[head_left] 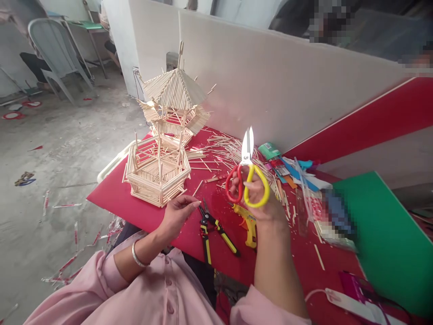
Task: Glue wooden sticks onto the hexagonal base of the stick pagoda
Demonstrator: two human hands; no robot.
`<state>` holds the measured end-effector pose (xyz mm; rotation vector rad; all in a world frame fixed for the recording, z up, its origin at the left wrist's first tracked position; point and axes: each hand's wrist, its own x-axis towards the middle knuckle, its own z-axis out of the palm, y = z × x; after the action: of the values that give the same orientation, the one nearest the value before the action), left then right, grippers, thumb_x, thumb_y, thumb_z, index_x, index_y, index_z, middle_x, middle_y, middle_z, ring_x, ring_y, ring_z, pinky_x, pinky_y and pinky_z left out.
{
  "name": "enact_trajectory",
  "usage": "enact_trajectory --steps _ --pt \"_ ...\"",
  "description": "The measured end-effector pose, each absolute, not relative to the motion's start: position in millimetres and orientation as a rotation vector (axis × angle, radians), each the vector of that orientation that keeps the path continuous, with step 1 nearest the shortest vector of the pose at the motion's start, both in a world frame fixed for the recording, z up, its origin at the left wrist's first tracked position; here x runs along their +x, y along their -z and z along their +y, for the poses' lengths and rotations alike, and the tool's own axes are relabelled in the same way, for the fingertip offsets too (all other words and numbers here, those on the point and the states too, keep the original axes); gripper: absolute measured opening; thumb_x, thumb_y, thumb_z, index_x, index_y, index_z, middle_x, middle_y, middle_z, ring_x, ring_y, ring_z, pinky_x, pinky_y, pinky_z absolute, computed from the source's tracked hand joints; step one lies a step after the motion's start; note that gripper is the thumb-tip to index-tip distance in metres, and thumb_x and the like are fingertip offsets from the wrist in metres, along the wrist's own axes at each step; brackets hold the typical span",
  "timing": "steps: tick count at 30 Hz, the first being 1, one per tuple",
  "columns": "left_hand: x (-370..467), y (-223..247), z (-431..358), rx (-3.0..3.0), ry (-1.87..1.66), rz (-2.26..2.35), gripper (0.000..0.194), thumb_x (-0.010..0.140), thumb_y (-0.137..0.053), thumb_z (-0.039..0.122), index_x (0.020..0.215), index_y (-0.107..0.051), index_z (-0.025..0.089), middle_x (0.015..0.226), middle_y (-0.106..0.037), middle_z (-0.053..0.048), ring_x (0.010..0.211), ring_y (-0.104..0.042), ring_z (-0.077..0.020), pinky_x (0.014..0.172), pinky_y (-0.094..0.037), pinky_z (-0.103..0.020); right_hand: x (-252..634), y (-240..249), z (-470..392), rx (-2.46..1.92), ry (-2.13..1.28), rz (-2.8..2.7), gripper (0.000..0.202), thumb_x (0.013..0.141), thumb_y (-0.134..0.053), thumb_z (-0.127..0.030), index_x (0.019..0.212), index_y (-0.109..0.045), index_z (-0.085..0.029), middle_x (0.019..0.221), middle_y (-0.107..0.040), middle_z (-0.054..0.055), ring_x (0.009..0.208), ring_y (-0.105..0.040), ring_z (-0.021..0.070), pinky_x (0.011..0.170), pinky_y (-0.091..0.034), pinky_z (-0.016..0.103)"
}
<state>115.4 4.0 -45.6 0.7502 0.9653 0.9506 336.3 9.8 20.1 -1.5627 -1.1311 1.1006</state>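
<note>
Scissors point(247, 151) with one red and one yellow handle loop are in my right hand point(269, 205), raised over the table, blades pointing up and away. My left hand point(177, 214) is closed in a pinch beside the front of a hexagonal stick structure point(158, 176); whatever lies between its fingertips is too small to make out. Just right of those fingertips, pliers point(205, 221) with black and yellow handles lie spread on the red tabletop point(149, 214). A yellow glue gun point(249, 223) rests below my right hand. Behind the hexagonal piece stands a roofed stick pavilion point(176, 90).
Loose thin sticks point(225, 146) are scattered along the wall side. Packets point(270, 151) and plastic bags lie to the right, near a green board point(389, 239). A white power strip point(352, 304) is at the lower right. Wrappers point(76, 237) litter the floor; a chair point(56, 49) stands far left.
</note>
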Motion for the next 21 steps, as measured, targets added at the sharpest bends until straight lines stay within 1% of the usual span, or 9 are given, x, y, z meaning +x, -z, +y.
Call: enact_trajectory --steps 3,5,6,8,11,14,16,19,21 --pt "121.7 43.3 7.6 0.726 -0.992 0.933 0.039 0.059 -0.086 0.047 0.074 -0.07 0.015 0.046 -0.044 0.007 0.042 -0.031 -0.0035 0.042 -0.02 -0.019 312.8 -13.9 -32.1 -1.315 -1.429 -1.01 0.056 0.078 -0.056 -0.04 0.131 -0.052 -0.023 0.095 -0.065 0.007 0.079 -0.064 0.0198 0.068 -0.056 0.035" --pt "125.3 41.7 9.6 0.725 -1.024 0.913 0.037 0.06 -0.086 0.046 0.075 -0.07 0.016 0.047 -0.046 0.006 0.042 -0.032 -0.0038 0.042 -0.022 -0.019 295.9 0.4 -54.9 -1.297 -1.474 -0.947 0.054 0.079 -0.061 -0.041 0.13 -0.052 -0.024 0.091 -0.062 0.004 0.079 -0.065 0.0194 0.071 -0.057 0.036" --pt "126.5 40.6 10.3 0.726 -1.038 0.905 0.036 0.061 -0.086 0.045 0.075 -0.071 0.016 0.048 -0.047 0.006 0.042 -0.033 -0.0039 0.042 -0.023 -0.019 289.0 8.5 -63.7 -1.325 -1.432 -0.95 0.055 0.081 -0.062 -0.044 0.131 -0.049 -0.025 0.091 -0.062 0.003 0.081 -0.065 0.0193 0.074 -0.057 0.036" --pt "127.7 37.7 10.9 0.725 -1.059 0.891 0.036 0.061 -0.085 0.046 0.075 -0.071 0.016 0.049 -0.048 0.006 0.043 -0.034 -0.0038 0.042 -0.023 -0.019 279.9 22.6 -76.1 -1.413 -1.242 -1.033 0.054 0.085 -0.059 -0.052 0.13 -0.046 -0.026 0.095 -0.061 0.003 0.087 -0.066 0.0195 0.079 -0.057 0.036" --pt "127.5 32.6 9.6 0.742 -1.06 0.871 0.036 0.062 -0.085 0.046 0.074 -0.07 0.015 0.051 -0.051 0.005 0.043 -0.035 -0.0034 0.042 -0.024 -0.018 275.3 32.4 -84.9 -1.617 -0.909 -1.275 0.053 0.086 -0.056 -0.058 0.125 -0.046 -0.024 0.104 -0.062 0.007 0.094 -0.065 0.0215 0.084 -0.056 0.036" --pt "127.1 28.9 5.9 0.755 -1.069 0.847 0.038 0.061 -0.086 0.047 0.072 -0.07 0.014 0.052 -0.052 0.005 0.043 -0.036 -0.0031 0.043 -0.027 -0.018 272.3 33.5 -86.8 -1.796 -0.617 -1.532 0.047 0.087 -0.057 -0.052 0.121 -0.051 -0.021 0.11 -0.063 0.011 0.1 -0.063 0.0253 0.086 -0.054 0.04" --pt "127.1 28.2 3.1 0.738 -1.081 0.845 0.041 0.057 -0.087 0.048 0.071 -0.069 0.014 0.051 -0.052 0.005 0.043 -0.037 -0.0031 0.043 -0.028 -0.018 268.1 35.1 -85.8 -1.845 -0.484 -1.655 0.043 0.091 -0.052 -0.047 0.123 -0.053 -0.019 0.111 -0.063 0.013 0.104 -0.063 0.0272 0.088 -0.053 0.042" --pt "125.9 30.1 0.6 0.696 -1.069 0.87 0.043 0.053 -0.089 0.048 0.072 -0.07 0.014 0.049 -0.052 0.006 0.042 -0.038 -0.0033 0.043 -0.029 -0.018 260.4 39.4 -83.7 -1.885 -0.383 -1.745 0.046 0.093 -0.048 -0.04 0.133 -0.05 -0.017 0.114 -0.063 0.015 0.105 -0.063 0.0283 0.088 -0.053 0.043" --pt "123.5 32.2 0.7 0.691 -1.063 0.884 0.042 0.052 -0.089 0.047 0.072 -0.071 0.014 0.047 -0.052 0.006 0.042 -0.038 -0.0035 0.043 -0.029 -0.017 256.2 40.9 -83.4 -1.892 -0.364 -1.775 0.047 0.094 -0.047 -0.038 0.136 -0.049 -0.017 0.112 -0.064 0.014 0.102 -0.065 0.0279 0.085 -0.054 0.041"
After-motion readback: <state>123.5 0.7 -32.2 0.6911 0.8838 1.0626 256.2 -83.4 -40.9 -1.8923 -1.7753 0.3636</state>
